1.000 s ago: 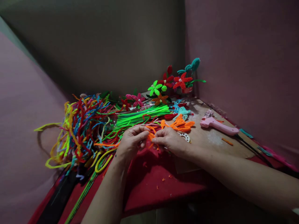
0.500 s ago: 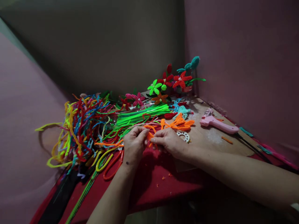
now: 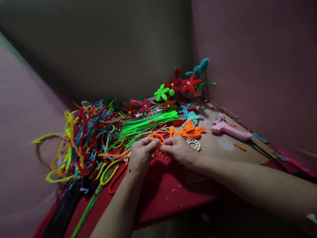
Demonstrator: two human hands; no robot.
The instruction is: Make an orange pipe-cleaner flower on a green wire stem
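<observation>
My left hand and my right hand are close together over the red cloth, thumbs and fingers pinched on a small orange pipe cleaner piece. Most of that piece is hidden by the fingers. Just behind my right hand lie several orange looped petals. A white ring with holes is beside its knuckles. Near my left wrist are yellow-handled scissors and a red handle loop.
At the left is a tangled heap of coloured pipe cleaners. Green pipe cleaners lie behind my hands, with fuzzy flowers at the back. A pink glue gun rests on a brown board at the right.
My hands have drawn slightly closer together, and less of the orange piece shows between them. The whole view has shifted slightly.
</observation>
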